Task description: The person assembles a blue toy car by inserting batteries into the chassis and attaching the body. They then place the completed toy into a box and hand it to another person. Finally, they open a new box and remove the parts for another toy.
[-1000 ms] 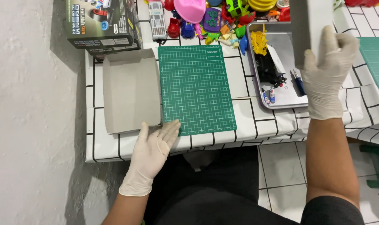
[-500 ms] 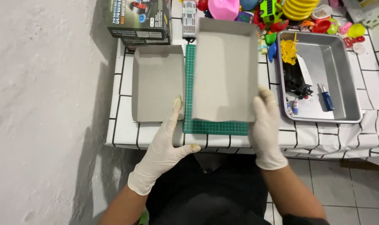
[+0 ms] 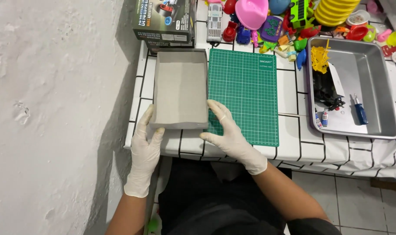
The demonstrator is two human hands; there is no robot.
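A shallow grey cardboard box (image 3: pixel 180 87) lies open side up at the left end of the tiled table, right beside a green cutting mat (image 3: pixel 246 93). My left hand (image 3: pixel 145 146), in a white glove, grips the box's near left corner. My gloved right hand (image 3: pixel 226 130) presses against the near right corner, its fingers resting partly on the mat. The box sits between the two hands.
A printed toy carton (image 3: pixel 165 19) stands behind the grey box. A metal tray (image 3: pixel 372 65) at the right holds yellow and black parts, small tubes and a blue screwdriver (image 3: pixel 360 111). Several colourful plastic toys (image 3: pixel 289 21) crowd the back edge. A white wall runs along the left.
The grey box part that both hands held over the green mat has moved left onto the grey box part lying there. The mat is now uncovered.
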